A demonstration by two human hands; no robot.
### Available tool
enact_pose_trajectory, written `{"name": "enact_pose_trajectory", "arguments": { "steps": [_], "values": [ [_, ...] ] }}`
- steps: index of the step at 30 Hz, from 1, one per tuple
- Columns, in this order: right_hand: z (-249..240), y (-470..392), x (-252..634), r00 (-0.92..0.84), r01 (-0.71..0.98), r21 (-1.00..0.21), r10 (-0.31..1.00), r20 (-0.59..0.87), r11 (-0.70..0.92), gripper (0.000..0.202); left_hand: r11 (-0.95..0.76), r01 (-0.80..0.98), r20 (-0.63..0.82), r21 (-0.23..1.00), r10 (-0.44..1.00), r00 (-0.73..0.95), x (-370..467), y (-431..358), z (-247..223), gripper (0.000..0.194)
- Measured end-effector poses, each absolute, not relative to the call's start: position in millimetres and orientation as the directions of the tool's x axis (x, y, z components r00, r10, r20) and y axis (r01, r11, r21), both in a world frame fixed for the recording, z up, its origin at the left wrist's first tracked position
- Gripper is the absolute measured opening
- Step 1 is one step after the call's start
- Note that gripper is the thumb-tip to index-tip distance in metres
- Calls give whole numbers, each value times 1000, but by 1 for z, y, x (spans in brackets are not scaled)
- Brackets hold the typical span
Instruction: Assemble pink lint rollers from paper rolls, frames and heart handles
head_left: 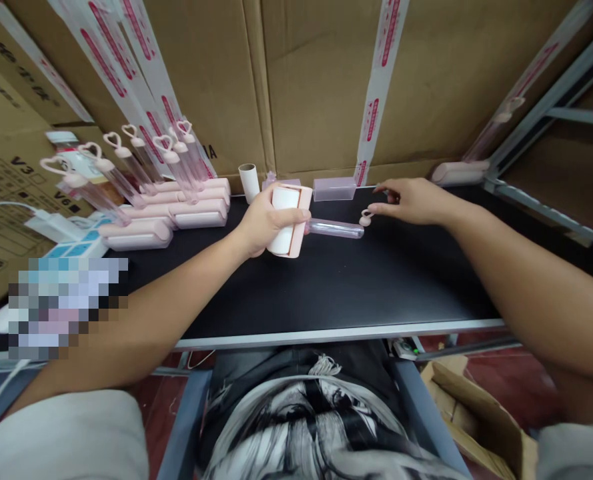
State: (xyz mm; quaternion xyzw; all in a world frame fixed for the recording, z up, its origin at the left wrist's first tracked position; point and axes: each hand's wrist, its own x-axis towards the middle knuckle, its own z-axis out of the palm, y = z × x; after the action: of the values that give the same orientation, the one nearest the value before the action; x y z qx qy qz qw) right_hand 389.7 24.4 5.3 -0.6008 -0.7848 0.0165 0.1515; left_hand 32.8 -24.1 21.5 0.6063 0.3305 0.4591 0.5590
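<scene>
My left hand (266, 223) is wrapped round a pink and white roller-like piece (289, 220) above the black tabletop. From that piece a clear tube (336, 229) points right, its end rounded. Just beyond the tube's tip, my right hand (409, 200) pinches a small pink heart-shaped loop cap (365, 217) between thumb and fingers. The cap is apart from the tube. Near the back edge, behind my hands, lies a clear lilac box-shaped piece (335, 189); a white cardboard tube (249, 183) stands to its left.
Several pink pieces (199, 213) with upright clear handles and heart loops stand at left, by a bottle (76, 157) and a power strip (83, 243). Another (461, 173) leans at back right. Cardboard (316, 87) walls the back. An open carton (481, 413) is on the floor.
</scene>
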Motion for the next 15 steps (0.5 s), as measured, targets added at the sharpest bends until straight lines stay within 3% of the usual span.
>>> {"name": "enact_pose_trajectory", "arguments": {
  "steps": [2, 4, 8, 11, 15],
  "values": [
    [14, 14, 384, -252, 909, -240, 907, 337, 341, 60, -243, -33, 239, 970, 908, 345, 33, -24, 18, 59],
    [25, -1, 365, -286, 822, -350, 857, 428, 449, 51, -346, 103, 294, 932, 893, 341, 33, -25, 18, 59],
    [49, -32, 309, -444, 453, -597, 748, 494, 662, 40, -490, 297, 315, 820, 819, 480, 34, -32, 24, 55],
    [68, -44, 277, -657, 250, -565, 566, 497, 786, 33, -545, 297, 303, 784, 754, 583, 36, -37, 28, 56],
    [86, -43, 263, -797, 257, -544, 494, 348, 799, 27, -528, 270, 252, 805, 716, 651, 38, -39, 28, 56]
  ]
}}
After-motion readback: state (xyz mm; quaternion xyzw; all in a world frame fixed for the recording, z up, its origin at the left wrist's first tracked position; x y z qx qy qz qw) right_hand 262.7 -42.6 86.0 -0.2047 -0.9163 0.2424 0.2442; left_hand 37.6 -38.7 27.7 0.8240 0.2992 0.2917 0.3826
